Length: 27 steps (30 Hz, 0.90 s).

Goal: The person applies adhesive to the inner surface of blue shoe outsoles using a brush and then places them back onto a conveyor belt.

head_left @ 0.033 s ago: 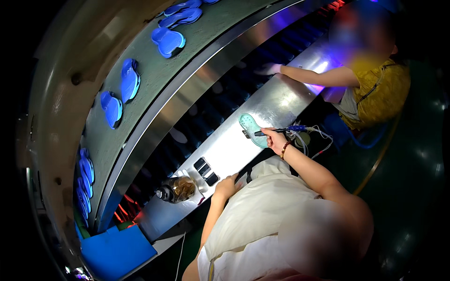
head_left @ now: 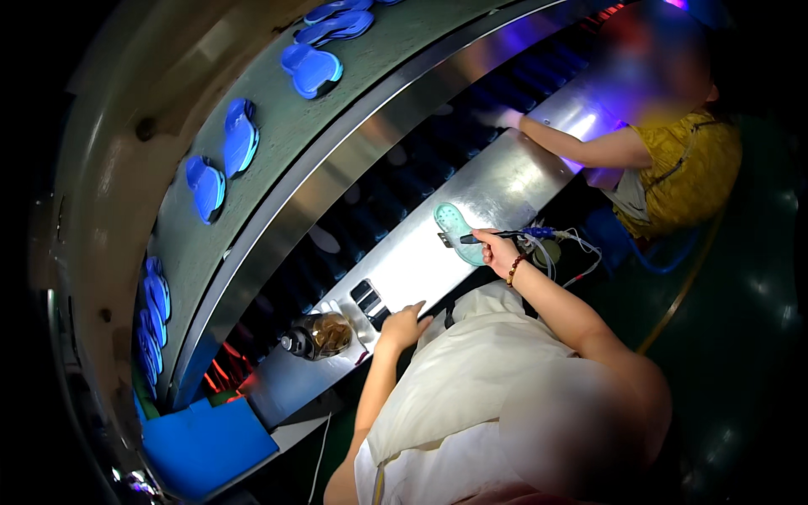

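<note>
My right hand (head_left: 498,249) is closed round a black pen-shaped tool (head_left: 476,239) with a blue fitting and thin lines at its back end. The tool's tip points over a pale green shoe sole (head_left: 453,220) lying on the metal bench (head_left: 404,273). At the sole's left edge is a small dark rectangular piece (head_left: 445,241); whether the tool touches it I cannot tell. My left hand (head_left: 404,326) is at the bench's near edge, its index finger stretched out and apart from the thumb, with nothing visible in it.
Several black rectangular pieces (head_left: 368,301) lie left of centre, beside a dark-capped clear jar (head_left: 326,335) with brown contents. Blue soles (head_left: 241,139) lie on a curved green conveyor (head_left: 278,126) beyond the bench. A co-worker in yellow (head_left: 694,172) reaches in at right. A blue box (head_left: 210,446) stands lower left.
My left hand has lifted from the bench edge and stretched out its index finger. More of the small dark piece shows beside the sole. The whole view has shifted slightly.
</note>
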### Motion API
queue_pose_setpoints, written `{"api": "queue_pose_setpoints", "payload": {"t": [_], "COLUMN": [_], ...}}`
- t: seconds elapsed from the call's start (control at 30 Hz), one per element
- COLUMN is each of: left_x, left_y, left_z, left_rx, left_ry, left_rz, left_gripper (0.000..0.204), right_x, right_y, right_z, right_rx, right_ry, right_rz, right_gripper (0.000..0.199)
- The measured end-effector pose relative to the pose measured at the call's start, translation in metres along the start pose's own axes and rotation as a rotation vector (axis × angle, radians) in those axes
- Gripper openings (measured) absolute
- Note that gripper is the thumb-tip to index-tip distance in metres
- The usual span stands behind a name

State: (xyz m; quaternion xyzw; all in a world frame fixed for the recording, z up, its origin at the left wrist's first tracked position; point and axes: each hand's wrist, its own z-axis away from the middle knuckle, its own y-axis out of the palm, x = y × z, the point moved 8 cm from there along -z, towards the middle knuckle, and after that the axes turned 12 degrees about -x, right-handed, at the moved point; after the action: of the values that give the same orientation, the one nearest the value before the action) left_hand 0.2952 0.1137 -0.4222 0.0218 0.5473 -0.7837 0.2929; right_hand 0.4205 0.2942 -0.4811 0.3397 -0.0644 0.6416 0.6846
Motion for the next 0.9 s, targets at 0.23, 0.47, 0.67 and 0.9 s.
{"api": "queue_pose_setpoints", "payload": {"t": [0.23, 0.47, 0.67, 0.9], "left_x": [-0.061, -0.131, -0.157, -0.151], "left_y": [-0.154, -0.293, -0.343, -0.407], "left_z": [-0.044, -0.089, -0.180, -0.301], "left_rx": [-0.455, -0.943, -1.142, -1.137], "left_ry": [0.320, 0.656, 0.630, 0.191], "left_rz": [0.306, 0.252, 0.012, -0.141], "left_gripper": [0.027, 0.022, 0.033, 0.083], "right_x": [0.018, 0.045, 0.064, 0.075], "right_y": [0.005, 0.006, -0.006, -0.008], "right_z": [0.008, 0.032, 0.037, 0.042], "right_rx": [0.101, 0.122, 0.142, 0.189], "right_ry": [-0.061, -0.147, -0.184, -0.198], "right_rz": [-0.048, -0.055, -0.081, -0.115], "right_gripper": [0.017, 0.010, 0.014, 0.014]}}
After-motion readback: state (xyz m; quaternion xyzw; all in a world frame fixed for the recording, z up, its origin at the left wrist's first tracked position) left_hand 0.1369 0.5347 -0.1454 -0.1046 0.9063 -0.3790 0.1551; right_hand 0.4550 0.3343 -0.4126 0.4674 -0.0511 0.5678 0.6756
